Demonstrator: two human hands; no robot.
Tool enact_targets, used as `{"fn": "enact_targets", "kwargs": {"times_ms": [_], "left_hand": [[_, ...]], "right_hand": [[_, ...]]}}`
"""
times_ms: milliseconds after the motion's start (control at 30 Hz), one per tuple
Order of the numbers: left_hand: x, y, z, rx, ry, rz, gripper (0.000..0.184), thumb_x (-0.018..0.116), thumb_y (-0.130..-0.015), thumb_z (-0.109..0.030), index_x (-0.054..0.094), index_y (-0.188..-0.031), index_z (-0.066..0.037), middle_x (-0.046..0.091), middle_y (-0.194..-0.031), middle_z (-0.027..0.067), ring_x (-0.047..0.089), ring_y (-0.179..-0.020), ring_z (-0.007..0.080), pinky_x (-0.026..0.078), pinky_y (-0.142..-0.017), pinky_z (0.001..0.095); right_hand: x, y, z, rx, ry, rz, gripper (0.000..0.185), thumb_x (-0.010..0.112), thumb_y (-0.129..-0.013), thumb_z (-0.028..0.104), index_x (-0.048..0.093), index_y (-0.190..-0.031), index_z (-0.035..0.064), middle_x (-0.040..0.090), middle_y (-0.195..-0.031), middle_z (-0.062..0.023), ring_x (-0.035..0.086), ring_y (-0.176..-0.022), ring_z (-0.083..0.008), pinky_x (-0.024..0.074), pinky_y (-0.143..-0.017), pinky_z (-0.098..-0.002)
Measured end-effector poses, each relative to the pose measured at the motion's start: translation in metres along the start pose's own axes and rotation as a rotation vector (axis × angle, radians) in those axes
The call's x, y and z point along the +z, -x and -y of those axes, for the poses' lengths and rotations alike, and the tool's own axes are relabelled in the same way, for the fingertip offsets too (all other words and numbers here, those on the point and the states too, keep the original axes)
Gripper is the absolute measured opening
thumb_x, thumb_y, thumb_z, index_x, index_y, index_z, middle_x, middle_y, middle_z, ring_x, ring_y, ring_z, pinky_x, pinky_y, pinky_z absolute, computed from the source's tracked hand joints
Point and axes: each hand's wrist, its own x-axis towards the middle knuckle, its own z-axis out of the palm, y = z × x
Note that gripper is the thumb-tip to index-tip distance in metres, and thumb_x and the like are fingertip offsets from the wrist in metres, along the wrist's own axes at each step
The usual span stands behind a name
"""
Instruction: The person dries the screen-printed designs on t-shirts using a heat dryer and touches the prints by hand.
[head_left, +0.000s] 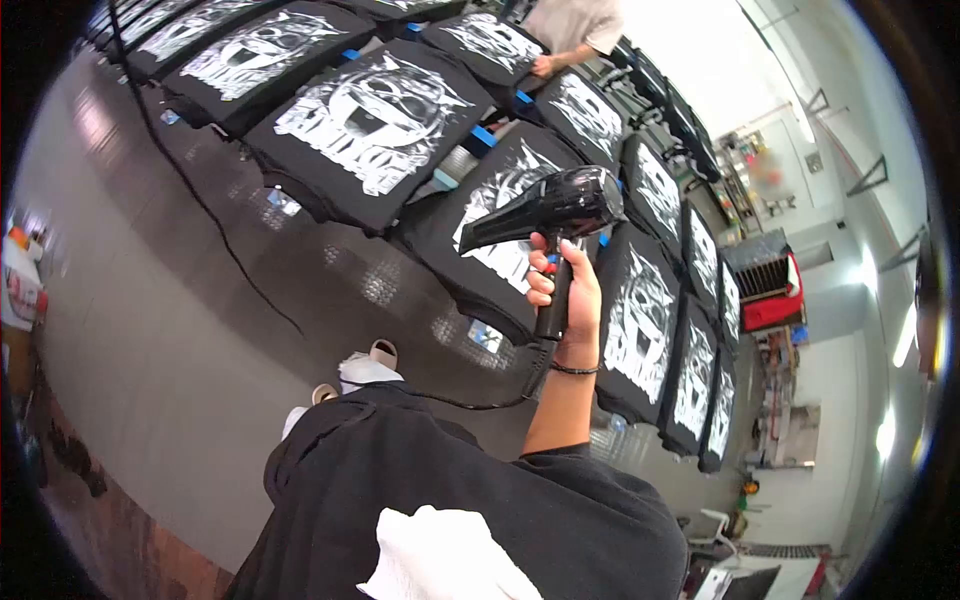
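Evidently, a glossy black plastic hair dryer [570, 202] is held up mid-scene, its nozzle turned left. Its slim handle [552, 320] is wrapped by the fingers [539, 283] of the right hand [577, 297]; the left hand cannot be seen. It may be judged rigid, fairly light, top-heavy and somewhat slick, best gripped high, clear of the thin black cord [480, 406]. Beyond, soft black fabric garments [375, 130] with white prints are spread in rows; farther, a co-worker's hand [546, 66] is seen at one garment's edge.

Hair dryer [560, 205]: black. Shirts [375, 120]: black, repeated white-and-grey print [640, 320]. Tabs [483, 136]: bright blue. Floor [150, 270]: grey. Bracelet [574, 370]: black.
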Motion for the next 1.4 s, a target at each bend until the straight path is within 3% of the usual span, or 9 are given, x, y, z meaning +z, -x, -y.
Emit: {"fn": "enact_targets", "kwargs": {"times_ms": [233, 567, 633, 700, 1100, 1167, 1267, 1400], "left_hand": [[0.033, -0.013, 0.013, -0.334, -0.111, 0.083, 0.022, 0.062, -0.077, -0.021, 0.066, -0.094, -0.007, 0.067, -0.087, 0.0136, 0.065, -0.085, 0.0259, 0.051, -0.077, 0.0361], [0.088, -0.008, 0.057, -0.920, -0.277, 0.244, 0.028, 0.064, -0.076, -0.028, 0.067, -0.094, -0.007, 0.068, -0.089, 0.0166, 0.065, -0.091, 0.0278, 0.050, -0.082, 0.0386], [0.097, 0.007, 0.079, -0.869, -0.156, 0.079, 0.027, 0.067, -0.072, -0.027, 0.066, -0.090, -0.006, 0.067, -0.082, 0.0165, 0.066, -0.089, 0.0254, 0.050, -0.082, 0.0369], [0.093, -0.004, 0.072, -0.958, -0.110, 0.060, 0.023, 0.063, -0.076, -0.026, 0.066, -0.085, -0.005, 0.067, -0.089, 0.0160, 0.064, -0.092, 0.0256, 0.049, -0.080, 0.0370], [-0.055, -0.027, 0.003, -0.368, -0.085, -0.510, 0.019, 0.059, -0.079, -0.022, 0.065, -0.085, -0.004, 0.065, -0.091, 0.0148, 0.062, -0.092, 0.0251, 0.048, -0.080, 0.0360], [-0.085, -0.030, -0.002, -0.245, -0.067, -0.601, 0.019, 0.059, -0.079, -0.021, 0.064, -0.086, -0.004, 0.065, -0.092, 0.0146, 0.062, -0.092, 0.0251, 0.047, -0.080, 0.0358], [-0.153, -0.017, -0.001, -0.082, -0.110, -0.780, 0.018, 0.058, -0.080, -0.020, 0.064, -0.086, -0.004, 0.065, -0.093, 0.0143, 0.061, -0.092, 0.0249, 0.047, -0.080, 0.0356], [-0.268, 0.057, -0.019, 0.097, -0.292, -1.018, 0.017, 0.057, -0.080, -0.019, 0.064, -0.086, -0.004, 0.064, -0.094, 0.0139, 0.060, -0.092, 0.0248, 0.047, -0.080, 0.0353]], "right_hand": [[0.016, -0.033, 0.007, 0.111, -0.058, 0.168, 0.036, 0.045, -0.095, 0.029, 0.048, -0.117, 0.0015, 0.048, -0.082, -0.0033, 0.043, -0.058, -0.0104, 0.0368, -0.047, -0.0228], [0.014, -0.113, 0.035, 0.206, 0.025, 0.212, 0.035, 0.044, -0.095, 0.028, 0.048, -0.116, 0.0002, 0.049, -0.079, -0.0052, 0.044, -0.056, -0.0117, 0.0368, -0.047, -0.0246], [0.013, -0.131, 0.036, 0.213, 0.016, 0.241, 0.036, 0.043, -0.095, 0.028, 0.047, -0.116, -0.0004, 0.049, -0.079, -0.0057, 0.044, -0.055, -0.0118, 0.0370, -0.046, -0.0247], [0.017, -0.143, 0.039, 0.209, 0.070, 0.249, 0.036, 0.045, -0.094, 0.029, 0.048, -0.116, -0.0002, 0.049, -0.078, -0.0052, 0.044, -0.055, -0.0122, 0.0367, -0.046, -0.0247], [0.029, -0.179, 0.031, 0.275, -0.043, 0.321, 0.036, 0.045, -0.094, 0.028, 0.047, -0.116, 0.0000, 0.049, -0.078, -0.0056, 0.045, -0.056, -0.0125, 0.0373, -0.047, -0.0257], [0.040, -0.173, 0.020, 0.186, 0.141, 0.259, 0.034, 0.045, -0.095, 0.027, 0.048, -0.114, -0.0006, 0.049, -0.079, -0.0061, 0.045, -0.056, -0.0135, 0.0372, -0.047, -0.0272], [0.049, -0.171, 0.005, 0.216, 0.118, 0.262, 0.033, 0.044, -0.095, 0.028, 0.051, -0.114, 0.0026, 0.042, -0.073, -0.0026, 0.040, -0.053, -0.0127, 0.0336, -0.046, -0.0264], [0.075, -0.161, -0.025, 0.140, 0.233, 0.226, 0.036, 0.044, -0.094, 0.028, 0.050, -0.116, 0.0009, 0.048, -0.078, -0.0051, 0.042, -0.053, -0.0128, 0.0343, -0.045, -0.0271]]}}
